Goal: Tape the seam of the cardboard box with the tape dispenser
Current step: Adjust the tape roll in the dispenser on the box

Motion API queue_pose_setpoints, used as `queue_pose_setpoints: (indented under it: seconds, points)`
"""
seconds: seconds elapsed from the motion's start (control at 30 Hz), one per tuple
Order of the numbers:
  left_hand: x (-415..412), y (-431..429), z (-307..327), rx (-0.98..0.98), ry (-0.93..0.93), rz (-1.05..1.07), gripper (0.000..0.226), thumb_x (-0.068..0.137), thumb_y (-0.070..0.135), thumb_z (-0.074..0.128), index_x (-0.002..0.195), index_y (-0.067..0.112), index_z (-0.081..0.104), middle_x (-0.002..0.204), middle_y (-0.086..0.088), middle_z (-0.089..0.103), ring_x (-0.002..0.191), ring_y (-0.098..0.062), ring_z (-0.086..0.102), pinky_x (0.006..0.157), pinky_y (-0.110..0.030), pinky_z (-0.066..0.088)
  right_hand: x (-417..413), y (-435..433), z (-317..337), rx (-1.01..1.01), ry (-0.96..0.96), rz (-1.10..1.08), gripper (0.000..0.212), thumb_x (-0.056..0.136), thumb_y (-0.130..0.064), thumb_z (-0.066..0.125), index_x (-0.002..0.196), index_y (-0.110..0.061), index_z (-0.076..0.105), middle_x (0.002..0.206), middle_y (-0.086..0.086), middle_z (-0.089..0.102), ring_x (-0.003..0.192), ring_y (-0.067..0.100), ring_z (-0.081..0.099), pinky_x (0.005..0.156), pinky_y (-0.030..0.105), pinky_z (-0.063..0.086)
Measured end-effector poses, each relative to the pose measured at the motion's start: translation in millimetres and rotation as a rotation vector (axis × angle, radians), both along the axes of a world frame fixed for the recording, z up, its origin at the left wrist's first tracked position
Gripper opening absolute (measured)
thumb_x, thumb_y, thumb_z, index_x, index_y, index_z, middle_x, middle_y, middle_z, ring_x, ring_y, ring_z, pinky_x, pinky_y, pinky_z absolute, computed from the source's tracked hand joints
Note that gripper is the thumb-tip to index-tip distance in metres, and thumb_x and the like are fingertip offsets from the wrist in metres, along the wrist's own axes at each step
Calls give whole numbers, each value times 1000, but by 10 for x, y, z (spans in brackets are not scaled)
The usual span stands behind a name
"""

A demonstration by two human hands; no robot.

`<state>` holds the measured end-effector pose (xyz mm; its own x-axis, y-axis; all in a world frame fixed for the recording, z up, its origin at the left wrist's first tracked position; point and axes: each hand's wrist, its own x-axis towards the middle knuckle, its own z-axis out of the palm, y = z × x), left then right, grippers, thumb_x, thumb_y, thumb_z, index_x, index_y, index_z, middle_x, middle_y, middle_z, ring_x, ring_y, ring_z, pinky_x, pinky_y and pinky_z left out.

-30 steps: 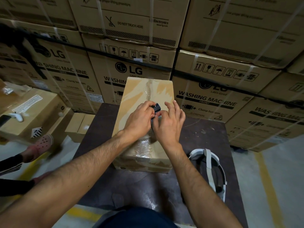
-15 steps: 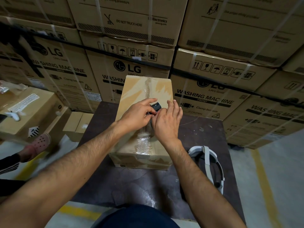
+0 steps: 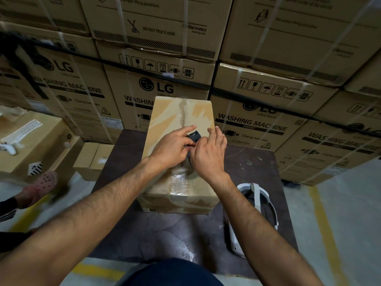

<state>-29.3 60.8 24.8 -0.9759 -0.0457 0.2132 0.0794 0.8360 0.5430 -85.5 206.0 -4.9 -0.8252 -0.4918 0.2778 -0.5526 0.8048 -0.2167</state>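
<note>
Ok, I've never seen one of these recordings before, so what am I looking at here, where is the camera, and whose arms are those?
The single view comes from a wide-angle camera worn on a person's head, looking down, so the two bare arms are that person's own. No robot is involved. On the dark square table stands a plain brown cardboard box with a taped seam running down the middle of its top. The left hand and right hand meet over that seam, both touching a small black tape dispenser; which hand really grips it is hard to tell. Crinkled clear tape lies on the near part of the seam. A white strapped headset rests at the right of the table. Stacked washing-machine cartons fill the background.
</note>
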Motion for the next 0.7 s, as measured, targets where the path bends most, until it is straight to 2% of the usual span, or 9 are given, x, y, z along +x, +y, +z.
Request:
queue_pose_setpoints:
  seconds: [0.07,0.33,0.43,0.5,0.57,0.63,0.7]
  points:
    - [-10,18,6,-14,-3,2,22,94,13,72,114,14,81,159,7,47,135,-15,56,114,-36,44,-14,13,46,25,-40,8,40,102,-31,51,112,5,64,156,33,42,156,49,23,126,64,19]
    - [-14,13,-64,-58,43,13,18,93,19,73,109,17,82,153,6,56,131,-16,59,109,-39,49,-67,81,184,103,-101,61,41,106,-32,44,119,2,63,161,25,37,159,42,16,129,59,10]
    - [-1,32,-46,-106,59,46,16,93,23,73,105,20,82,148,10,59,126,-16,62,98,-39,55,-90,80,210,86,-148,93,40,106,-31,45,120,1,63,161,24,37,160,40,16,128,58,10]
    - [6,48,-20,-160,90,86,15,93,26,71,102,22,81,145,13,61,117,-16,65,85,-36,57,-105,84,201,-5,-218,107,37,106,-30,47,119,-1,65,161,22,39,159,38,17,127,57,13]
    - [8,60,-5,-202,125,109,14,94,28,69,99,23,81,141,14,61,108,-14,67,73,-29,53,-86,126,164,-195,-323,77,27,106,-28,52,118,-9,67,162,16,41,159,33,19,126,57,18]
    - [8,73,-15,-230,139,113,14,95,29,68,99,23,79,139,14,61,103,-14,68,68,-28,47,-48,194,72,-391,-376,40,22,101,-29,61,120,-18,66,157,7,47,155,27,27,123,55,26]
    - [5,87,-28,-238,139,109,15,96,28,67,100,20,78,137,11,62,101,-16,68,69,-31,49,5,244,-21,-501,-402,26,40,91,-36,72,127,-23,62,145,0,57,142,22,43,117,49,39]
